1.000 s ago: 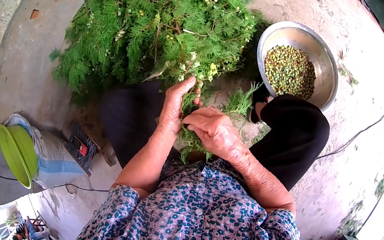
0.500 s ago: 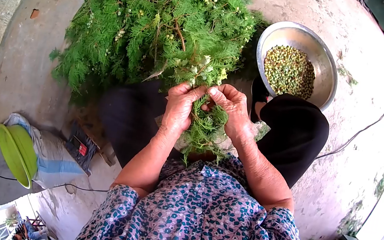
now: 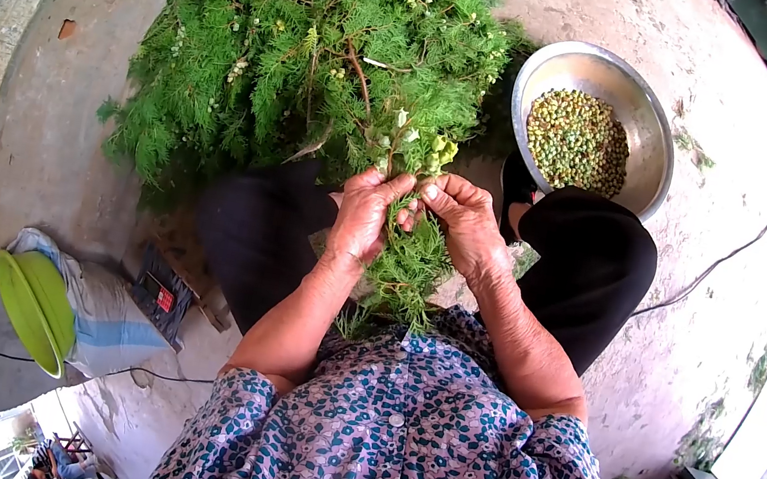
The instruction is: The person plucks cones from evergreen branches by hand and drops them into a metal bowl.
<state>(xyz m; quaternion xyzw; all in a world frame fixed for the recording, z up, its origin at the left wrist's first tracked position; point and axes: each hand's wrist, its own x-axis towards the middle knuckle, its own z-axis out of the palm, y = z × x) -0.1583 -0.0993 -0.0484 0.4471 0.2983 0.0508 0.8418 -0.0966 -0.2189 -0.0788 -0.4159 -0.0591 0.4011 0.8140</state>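
Pinching near the cones (image 3: 442, 153) should aid control; left hand (image 3: 363, 214) and right hand (image 3: 469, 229) each grip the sprig (image 3: 407, 266), clamped.

Spreads out as a pale, stained concrete floor (image 3: 36, 192). Bears a big heap of green branches (image 3: 318, 56) at 11 o'clock and a metal basin (image 3: 650, 147) at 2 o'clock. Holds a pale, blue-banded sack (image 3: 112, 334) at 8 o'clock and a thin dark cable (image 3: 701, 284) at 3 o'clock.

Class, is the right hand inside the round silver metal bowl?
No: the right hand is at the leafy green sprig, apart from the bowl.
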